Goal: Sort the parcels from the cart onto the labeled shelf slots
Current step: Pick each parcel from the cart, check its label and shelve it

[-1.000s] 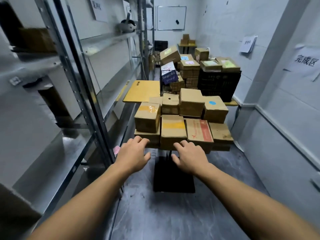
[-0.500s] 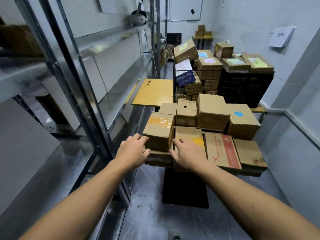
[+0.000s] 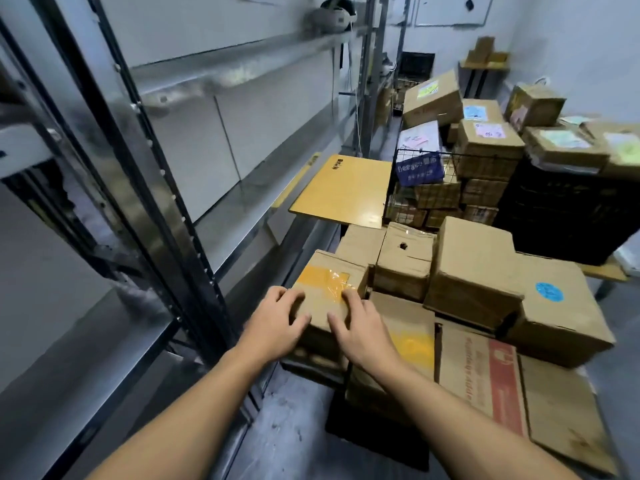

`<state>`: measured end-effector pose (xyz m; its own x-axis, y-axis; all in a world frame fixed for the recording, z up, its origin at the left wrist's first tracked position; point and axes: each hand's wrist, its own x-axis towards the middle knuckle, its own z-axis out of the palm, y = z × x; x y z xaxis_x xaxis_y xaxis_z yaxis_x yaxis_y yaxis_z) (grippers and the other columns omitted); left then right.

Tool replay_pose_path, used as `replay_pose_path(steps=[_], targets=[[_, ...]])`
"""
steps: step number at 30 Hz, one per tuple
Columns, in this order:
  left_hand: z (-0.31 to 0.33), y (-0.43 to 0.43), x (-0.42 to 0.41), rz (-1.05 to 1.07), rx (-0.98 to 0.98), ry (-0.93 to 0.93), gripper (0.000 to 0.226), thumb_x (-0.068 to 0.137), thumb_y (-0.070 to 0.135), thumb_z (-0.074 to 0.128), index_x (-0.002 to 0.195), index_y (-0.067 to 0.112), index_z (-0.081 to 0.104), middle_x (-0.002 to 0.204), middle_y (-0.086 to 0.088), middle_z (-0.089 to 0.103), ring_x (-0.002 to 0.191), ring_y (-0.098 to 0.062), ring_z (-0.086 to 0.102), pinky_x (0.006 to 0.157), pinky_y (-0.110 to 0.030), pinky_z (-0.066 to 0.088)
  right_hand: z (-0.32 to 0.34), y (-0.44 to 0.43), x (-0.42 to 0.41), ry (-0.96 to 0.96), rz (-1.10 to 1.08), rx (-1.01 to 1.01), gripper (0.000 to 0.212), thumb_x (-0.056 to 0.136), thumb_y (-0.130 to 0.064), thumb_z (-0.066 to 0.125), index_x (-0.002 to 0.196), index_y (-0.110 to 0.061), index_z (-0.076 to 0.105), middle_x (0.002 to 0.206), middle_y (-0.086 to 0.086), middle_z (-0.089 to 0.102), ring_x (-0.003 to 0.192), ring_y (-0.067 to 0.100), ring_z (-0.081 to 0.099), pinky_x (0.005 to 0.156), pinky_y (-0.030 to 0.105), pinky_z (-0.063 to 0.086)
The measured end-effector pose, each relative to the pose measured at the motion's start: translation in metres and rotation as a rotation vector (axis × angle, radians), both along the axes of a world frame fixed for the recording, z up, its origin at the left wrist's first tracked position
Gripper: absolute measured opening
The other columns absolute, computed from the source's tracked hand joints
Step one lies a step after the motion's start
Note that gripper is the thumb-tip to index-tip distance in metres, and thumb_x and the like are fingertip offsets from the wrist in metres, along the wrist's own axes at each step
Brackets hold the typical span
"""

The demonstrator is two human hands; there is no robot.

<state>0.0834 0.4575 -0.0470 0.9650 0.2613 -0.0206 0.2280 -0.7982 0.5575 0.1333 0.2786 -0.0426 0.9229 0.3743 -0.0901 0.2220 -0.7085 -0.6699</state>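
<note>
Left hand (image 3: 277, 323) and right hand (image 3: 362, 329), short of the pile a second ago, now both clasp the small brown cardboard box with yellow tape (image 3: 327, 271). Fingers lie over its top, thumbs on its near face.

Judgement: pick begun, lift pending.

Box sits topmost at the near-left corner of the cardboard parcel pile (image 3: 474, 271), beside the grey metal shelf rack (image 3: 239, 206). Tape wrinkled, glossy; no readable label.

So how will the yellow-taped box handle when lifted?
Probably stiff: the box has square cardboard edges. The glossy tape could be slick under the right hand. Perched on a lower box, it may slide if pushed.
</note>
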Motion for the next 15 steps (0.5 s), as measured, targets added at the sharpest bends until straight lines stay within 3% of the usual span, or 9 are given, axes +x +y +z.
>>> replay_pose_path(steps=[6,11,15], targets=[[0.005,-0.019,-0.013,0.100,-0.105,-0.179,0.059,0.073,0.066,0.048,0.120,0.033,0.059,0.117,0.011,0.039,0.105,-0.012,0.053,0.099,-0.040,0.044,0.003,-0.001,0.006,0.072,-0.093,0.239,0.047,0.098,-0.042,0.055,0.140,-0.024,0.044,0.132,0.009,0.051,0.124,0.024,0.048,0.097,0.026,0.034],[0.026,-0.029,-0.011,0.155,-0.327,-0.381,0.040,0.081,0.052,0.053,0.118,0.038,0.060,0.114,0.016,0.052,0.106,0.001,0.055,0.094,-0.032,0.049,0.013,-0.007,0.015,0.042,-0.160,0.431,0.040,0.097,-0.038,0.058,0.133,-0.025,0.046,0.132,-0.001,0.051,0.113,0.010,0.045,0.093,0.024,0.033],[0.033,-0.022,0.003,0.242,-0.547,-0.493,0.028,0.088,0.040,0.055,0.115,0.046,0.060,0.113,0.013,0.059,0.108,-0.006,0.059,0.092,-0.040,0.053,0.024,-0.011,0.033,0.013,-0.177,0.547,0.035,0.097,-0.039,0.057,0.129,-0.032,0.045,0.125,-0.009,0.052,0.115,0.010,0.049,0.092,0.025,0.039]])
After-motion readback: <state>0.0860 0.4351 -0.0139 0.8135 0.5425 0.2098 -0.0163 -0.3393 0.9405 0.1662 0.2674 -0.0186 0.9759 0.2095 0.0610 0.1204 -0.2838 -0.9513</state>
